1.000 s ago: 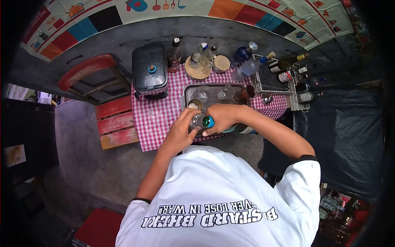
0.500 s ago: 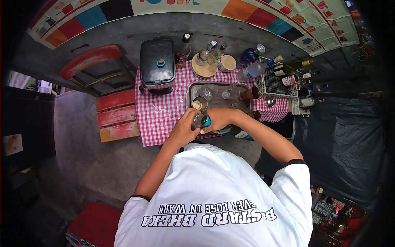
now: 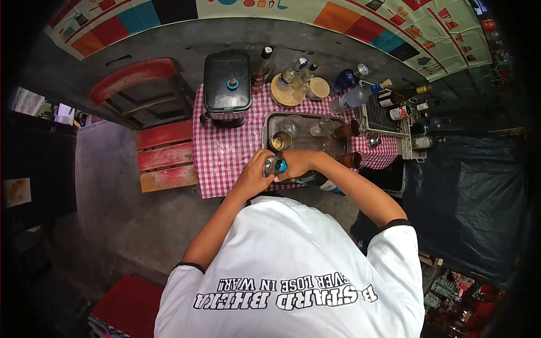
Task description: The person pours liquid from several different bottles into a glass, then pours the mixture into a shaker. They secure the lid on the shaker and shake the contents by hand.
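My left hand (image 3: 252, 177) is closed around a small clear glass (image 3: 269, 166), low over the near edge of the tray. Gripped in my right hand (image 3: 300, 161) is a bottle (image 3: 319, 181) with a blue band at its neck; it lies tilted sideways, its mouth right at the glass. My right forearm hides part of the bottle's body. Just beyond my fingers stands a metal cup (image 3: 280, 141) with something yellowish inside. Behind it on the metal tray (image 3: 309, 116) are a round clear glass (image 3: 292, 124), another clear glass vessel (image 3: 323, 127) and a copper-brown cup (image 3: 346, 130).
A second brown cup (image 3: 353, 160) stands beside my right forearm. On the checkered tablecloth (image 3: 222, 160) sits a black lidded container (image 3: 227, 84). Bottles on a round wooden board (image 3: 287, 97) line the back, with a wire rack (image 3: 386, 121) of bottles at right. A red chair (image 3: 163, 152) is left.
The view has shifted slightly, so the table things sit farther right in it. The bottle's neck has turned a little at the glass; both hands keep their hold.
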A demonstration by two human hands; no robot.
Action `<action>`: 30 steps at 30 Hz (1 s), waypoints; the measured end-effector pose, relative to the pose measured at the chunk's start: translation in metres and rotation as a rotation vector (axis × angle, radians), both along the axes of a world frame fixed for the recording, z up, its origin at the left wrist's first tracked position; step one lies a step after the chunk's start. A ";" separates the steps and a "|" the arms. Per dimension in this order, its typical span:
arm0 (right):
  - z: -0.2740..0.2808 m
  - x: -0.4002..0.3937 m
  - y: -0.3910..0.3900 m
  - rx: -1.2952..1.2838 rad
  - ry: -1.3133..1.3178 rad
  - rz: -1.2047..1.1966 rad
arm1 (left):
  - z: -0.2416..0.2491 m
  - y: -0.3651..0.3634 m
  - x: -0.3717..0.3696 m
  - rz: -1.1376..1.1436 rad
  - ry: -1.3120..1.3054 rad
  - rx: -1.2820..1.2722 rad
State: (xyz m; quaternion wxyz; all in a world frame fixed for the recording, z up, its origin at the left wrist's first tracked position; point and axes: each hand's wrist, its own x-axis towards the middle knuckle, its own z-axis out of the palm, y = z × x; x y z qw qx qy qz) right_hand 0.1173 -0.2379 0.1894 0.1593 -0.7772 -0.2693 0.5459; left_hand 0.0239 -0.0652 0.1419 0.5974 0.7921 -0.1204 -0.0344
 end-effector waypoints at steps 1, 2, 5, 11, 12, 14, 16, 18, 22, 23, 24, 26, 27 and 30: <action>0.002 0.000 0.002 -0.025 -0.001 0.007 | -0.004 0.000 -0.001 -0.001 0.000 0.000; 0.004 -0.001 0.005 -0.049 -0.002 0.014 | -0.008 0.000 -0.002 0.015 0.011 -0.004; 0.000 -0.004 0.008 -0.054 -0.029 0.027 | -0.007 0.004 -0.004 0.035 0.032 0.002; -0.005 -0.008 0.015 -0.045 -0.014 -0.016 | -0.013 0.010 -0.007 0.028 0.079 -0.014; -0.008 -0.009 0.015 -0.042 -0.011 -0.021 | -0.013 0.011 -0.007 0.036 0.059 -0.020; -0.014 -0.011 0.015 -0.033 -0.011 -0.050 | -0.014 0.013 -0.007 0.037 0.041 -0.026; -0.011 -0.013 0.021 -0.047 -0.002 -0.056 | -0.016 0.015 -0.009 0.008 0.049 -0.025; -0.010 -0.014 0.023 -0.060 0.001 -0.064 | -0.023 0.016 -0.009 -0.001 0.050 -0.031; -0.016 -0.015 0.027 -0.065 0.028 -0.085 | -0.031 0.020 -0.009 0.003 0.040 -0.017; -0.017 -0.015 0.027 -0.065 0.047 -0.100 | -0.031 0.020 -0.009 0.000 0.040 -0.015; -0.015 -0.015 0.029 -0.063 0.049 -0.103 | -0.032 0.021 -0.009 0.000 0.045 -0.018; -0.012 -0.015 0.031 -0.076 0.079 -0.109 | -0.035 0.022 -0.008 -0.005 0.054 -0.019; -0.014 -0.016 0.031 -0.075 0.081 -0.114 | -0.036 0.023 -0.008 -0.009 0.051 -0.024; -0.021 -0.016 0.032 -0.067 0.075 -0.126 | -0.040 0.024 -0.007 -0.004 0.040 -0.027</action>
